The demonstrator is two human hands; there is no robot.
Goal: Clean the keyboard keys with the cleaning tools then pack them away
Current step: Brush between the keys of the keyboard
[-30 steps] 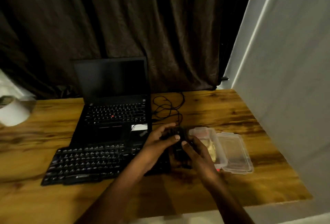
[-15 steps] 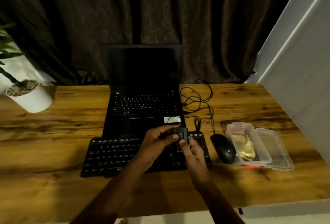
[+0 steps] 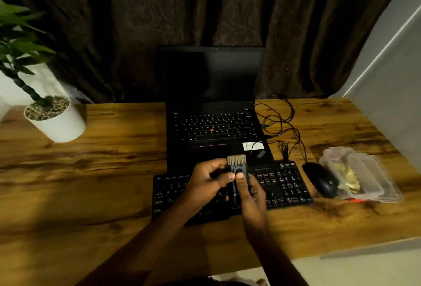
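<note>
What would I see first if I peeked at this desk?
The two hands in the middle: the left hand and right hand hold a little brush, bristles up, over the black keyboard. Behind it stands an open laptop with a dark screen. A white plant pot sits at the far left of the desk.

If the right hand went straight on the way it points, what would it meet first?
Probably the laptop: the right hand points the brush away from the person, past the keyboard's far edge. Its height is unclear, so palm rest or screen, I cannot tell.
</note>
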